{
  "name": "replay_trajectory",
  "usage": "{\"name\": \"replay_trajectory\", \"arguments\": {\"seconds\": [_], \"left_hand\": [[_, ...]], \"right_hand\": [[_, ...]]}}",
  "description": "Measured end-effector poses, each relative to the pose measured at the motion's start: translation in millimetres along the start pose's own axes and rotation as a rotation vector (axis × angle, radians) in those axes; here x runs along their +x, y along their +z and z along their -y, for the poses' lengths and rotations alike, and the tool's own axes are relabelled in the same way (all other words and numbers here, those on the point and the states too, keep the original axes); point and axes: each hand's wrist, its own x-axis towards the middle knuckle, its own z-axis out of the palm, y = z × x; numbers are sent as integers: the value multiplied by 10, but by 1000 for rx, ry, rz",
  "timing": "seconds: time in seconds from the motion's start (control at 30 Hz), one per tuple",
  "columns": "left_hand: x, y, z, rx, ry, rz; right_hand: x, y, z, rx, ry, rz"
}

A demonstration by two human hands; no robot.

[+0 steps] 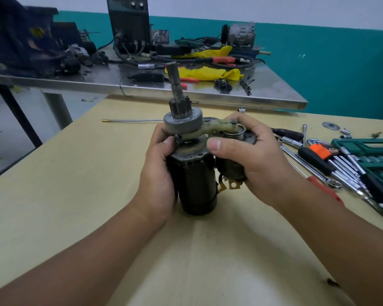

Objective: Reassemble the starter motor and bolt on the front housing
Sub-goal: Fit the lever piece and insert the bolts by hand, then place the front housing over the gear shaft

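Both of my hands wrap the upright starter motor (194, 173) between them: left hand (157, 171) curled round its black body, right hand (250, 160) gripping the solenoid (230, 166), thumb pressing the pale shift fork (210, 128).

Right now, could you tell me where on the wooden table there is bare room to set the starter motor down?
The wooden table is bare left of the left hand, up to the thin rod, and in front between the forearms. It is crowded right of the right hand: hex keys and the green socket case.
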Motion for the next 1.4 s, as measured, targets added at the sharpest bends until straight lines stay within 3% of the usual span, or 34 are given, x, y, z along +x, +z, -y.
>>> {"name": "replay_trajectory", "arguments": {"seconds": [0.17,0.4,0.67,0.93,1.1,1.23,1.3,1.4], "left_hand": [[-16,-12,-13,49,7,-27],[-67,54,-11,218,44,41],[-84,206,63,54,-73,-64],[-49,197,17,109,-71,-13],[-58,184,54,165,-3,-48],[-43,205,104,227,22,-89],[-39,276,132,303,25,-90],[-34,445,188,435,48,-68]], "right_hand": [[-27,37,-117,139,-18,-22],[-123,-154,-89,37,1,-35],[-155,-165,-93,3,-21,-136],[-131,-182,-60,-20,-32,-106],[-181,-540,342,-493,104,59],[-453,-1068,796,-835,116,-104],[-628,-1241,843,-1047,275,45],[-923,-1261,731,-1134,539,323]]}}
